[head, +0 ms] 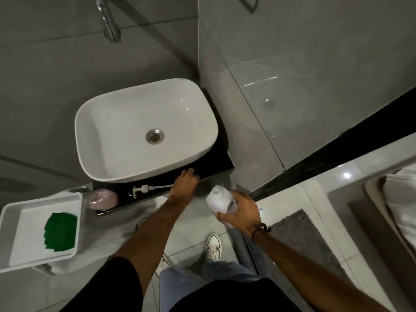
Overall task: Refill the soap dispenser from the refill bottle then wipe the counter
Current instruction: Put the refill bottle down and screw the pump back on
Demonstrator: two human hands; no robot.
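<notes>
The bathroom was dimly lit, with grey walls falling into murk at the left. Small glints sat on the basin (pixel 146 129), and a bright spot shone on the floor tile (pixel 347 175) at right. Wide-angle distortion bent straight lines near the edges. The picture was soft overall, and the green cloth (pixel 60 231) and tap (pixel 109 23) looked smeared.

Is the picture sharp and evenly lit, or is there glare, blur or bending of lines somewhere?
Head view: dim overall, with bright glare spots on the glossy wall tiles and the sink rim; straight tile joints bend from the wide-angle lens; the green cloth in the tray looks smeared; the right hand holding the refill bottle is slightly soft.
</notes>
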